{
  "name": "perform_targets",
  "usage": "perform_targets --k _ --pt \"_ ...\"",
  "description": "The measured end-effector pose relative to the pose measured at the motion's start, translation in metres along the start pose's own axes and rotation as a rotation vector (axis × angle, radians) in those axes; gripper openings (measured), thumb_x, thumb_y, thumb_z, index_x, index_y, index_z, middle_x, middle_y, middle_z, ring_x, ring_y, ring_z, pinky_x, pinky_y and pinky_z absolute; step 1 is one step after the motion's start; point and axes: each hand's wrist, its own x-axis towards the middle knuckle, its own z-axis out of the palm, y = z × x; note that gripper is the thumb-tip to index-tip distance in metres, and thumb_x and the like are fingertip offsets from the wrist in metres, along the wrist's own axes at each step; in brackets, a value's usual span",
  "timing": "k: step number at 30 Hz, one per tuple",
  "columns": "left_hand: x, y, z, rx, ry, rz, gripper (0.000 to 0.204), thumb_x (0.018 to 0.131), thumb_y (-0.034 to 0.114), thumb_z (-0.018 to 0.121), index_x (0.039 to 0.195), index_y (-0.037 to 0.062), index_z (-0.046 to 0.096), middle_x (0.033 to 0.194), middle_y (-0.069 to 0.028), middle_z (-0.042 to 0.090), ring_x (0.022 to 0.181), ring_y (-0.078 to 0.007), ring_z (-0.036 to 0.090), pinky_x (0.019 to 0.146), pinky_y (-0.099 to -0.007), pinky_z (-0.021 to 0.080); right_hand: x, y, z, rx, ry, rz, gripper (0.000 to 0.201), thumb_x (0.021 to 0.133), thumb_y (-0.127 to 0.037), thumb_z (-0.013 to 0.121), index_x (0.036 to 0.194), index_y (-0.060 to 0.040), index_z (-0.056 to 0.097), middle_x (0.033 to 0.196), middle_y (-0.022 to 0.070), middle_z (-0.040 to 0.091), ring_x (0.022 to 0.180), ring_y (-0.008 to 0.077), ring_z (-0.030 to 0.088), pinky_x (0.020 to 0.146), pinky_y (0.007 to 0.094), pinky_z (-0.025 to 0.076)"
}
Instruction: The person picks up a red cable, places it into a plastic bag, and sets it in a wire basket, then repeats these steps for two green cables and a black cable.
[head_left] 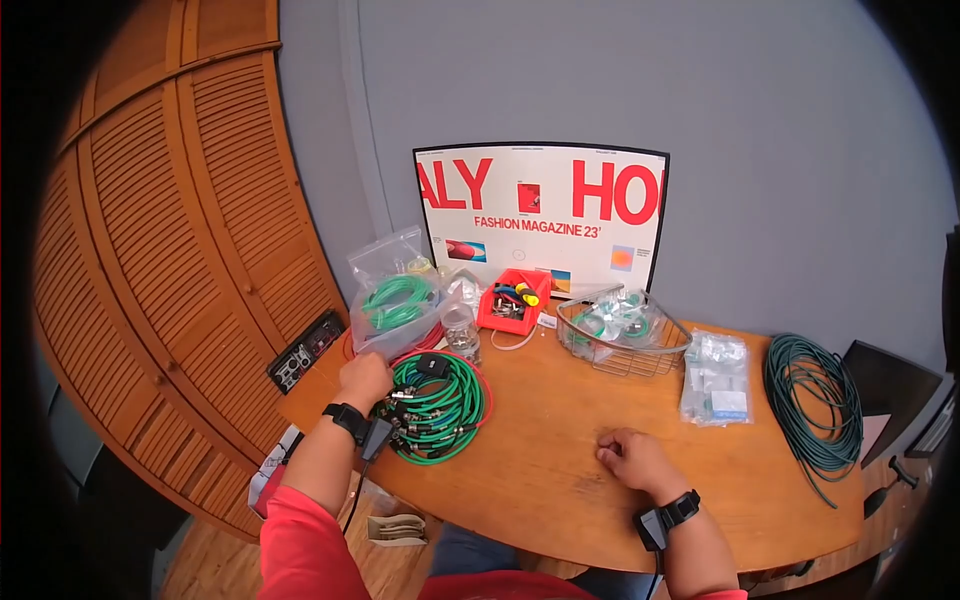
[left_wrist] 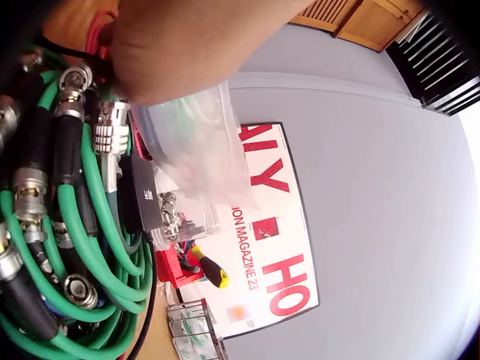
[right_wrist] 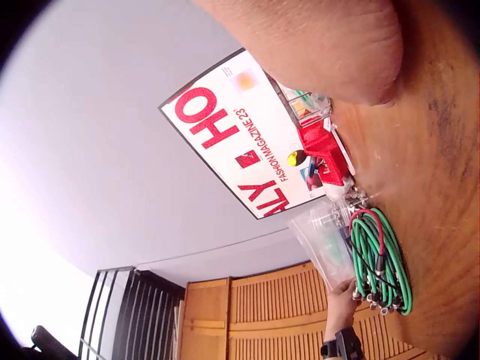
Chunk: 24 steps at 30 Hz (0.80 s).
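Note:
On the table at the left lies a coiled bundle of green cables [head_left: 440,408] with metal BNC-type connectors [left_wrist: 112,139] along its near side. A small black box [head_left: 432,366] sits on top of the bundle. My left hand [head_left: 366,380] is at the bundle's left edge, close to a red cable [left_wrist: 96,34] and below a clear plastic bag [head_left: 395,335] with green cable inside. Its fingertips are hidden, and I cannot tell whether they grip anything. My right hand [head_left: 640,462] rests on the tabletop, fingers loosely curled, holding nothing.
Behind the bundle stand a clear jar [head_left: 460,335] of metal parts and a red bin [head_left: 510,318] with tools. A wire basket [head_left: 620,350], plastic packets [head_left: 716,380] and a dark green cable coil [head_left: 815,400] lie to the right. A monitor [head_left: 545,215] stands at the back.

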Motion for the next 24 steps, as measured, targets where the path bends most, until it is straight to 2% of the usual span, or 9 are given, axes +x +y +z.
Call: perform_targets --k 5,7,9,12,17,19,20,22,24 --pt "0.013 -0.009 -0.007 -0.002 -0.088 0.022 0.034 0.086 0.027 0.059 0.095 -0.0012 0.074 0.098 -0.0251 0.072 0.093 -0.0406 0.07 0.082 -0.0487 0.055 -0.001 0.003 0.0 -0.009 0.018 -0.026 0.019 0.088 -0.022 0.067 0.099 -0.008 0.072 0.089 0.0149 0.072 0.085 0.0343 0.069 0.076 0.0427 0.055" --pt "0.02 -0.018 -0.015 -0.383 -0.025 0.118 0.034 0.086 0.027 0.057 0.092 -0.0034 0.072 0.091 -0.0248 0.071 0.085 -0.0408 0.07 0.077 -0.0466 0.055 0.0 0.002 -0.001 -0.008 0.007 -0.033 0.019 0.088 -0.023 0.067 0.099 -0.0082 0.071 0.088 0.015 0.072 0.084 0.0345 0.069 0.075 0.043 0.054" --pt "0.018 -0.018 -0.037 -0.565 -0.154 0.174 0.031 0.087 0.024 0.055 0.079 -0.0031 0.068 0.078 -0.019 0.07 0.073 -0.0343 0.069 0.068 -0.0416 0.054 -0.001 -0.001 -0.004 -0.003 0.001 -0.027 0.019 0.089 -0.023 0.067 0.099 -0.0078 0.071 0.088 0.0151 0.072 0.084 0.0344 0.069 0.075 0.043 0.054" --pt "-0.009 0.018 -0.084 -1.32 -0.428 0.033 0.019 0.088 0.017 0.051 0.074 0.0063 0.055 0.065 -0.0041 0.056 0.056 -0.0179 0.058 0.055 -0.0309 0.047 0.0 0.001 -0.002 0.001 -0.004 -0.041 0.019 0.089 -0.022 0.067 0.099 -0.0069 0.071 0.088 0.0151 0.071 0.083 0.0343 0.069 0.075 0.0429 0.054" --pt "-0.043 0.08 -0.126 -1.459 -0.46 0.223 0.021 0.096 0.018 0.051 0.089 0.0007 0.06 0.059 -0.0016 0.049 0.049 -0.0152 0.05 0.051 -0.0286 0.043 -0.001 -0.005 -0.008 -0.032 0.012 -0.063 0.025 0.088 -0.026 0.07 0.101 -0.0046 0.069 0.09 0.0165 0.071 0.084 0.0351 0.068 0.074 0.0427 0.054" --pt "-0.054 0.107 -0.13 -1.487 -0.507 0.315 0.029 0.103 0.025 0.052 0.101 -0.0022 0.062 0.058 -0.0009 0.048 0.048 -0.0126 0.048 0.049 -0.0259 0.041 -0.005 -0.021 -0.014 0.04 -0.018 0.042 0.047 0.09 -0.033 0.073 0.124 -0.0034 0.062 0.109 0.0179 0.069 0.099 0.0313 0.068 0.084 0.0393 0.054" --pt "-0.061 0.122 -0.13 -1.51 -0.532 0.343 0.03 0.103 0.026 0.052 0.104 -0.0024 0.062 0.058 -0.0008 0.048 0.048 -0.0125 0.048 0.049 -0.0259 0.041 -0.006 -0.023 -0.012 0.037 -0.007 0.051 0.047 0.09 -0.033 0.073 0.124 -0.0034 0.062 0.109 0.0179 0.069 0.099 0.0313 0.068 0.084 0.0393 0.054" --pt "-0.072 0.151 -0.125 -1.537 -0.57 0.388 0.031 0.103 0.027 0.052 0.106 -0.0026 0.061 0.058 -0.0007 0.047 0.048 -0.0124 0.047 0.048 -0.026 0.04 -0.008 -0.023 -0.003 0.277 0.059 -0.099 0.069 0.091 -0.041 0.072 0.142 -0.0022 0.048 0.132 0.0217 0.061 0.12 0.0327 0.061 0.099 0.0408 0.049" --pt "-0.083 0.178 -0.116 -1.723 -0.692 0.374 0.033 0.104 0.03 0.053 0.111 -0.0016 0.06 0.061 -0.0002 0.048 0.049 -0.0117 0.046 0.05 -0.0258 0.04 -0.006 -0.021 0.003 0.509 -0.011 -0.155 0.074 0.092 -0.041 0.072 0.147 -0.0028 0.041 0.138 0.02 0.057 0.126 0.0308 0.057 0.105 0.0412 0.045"
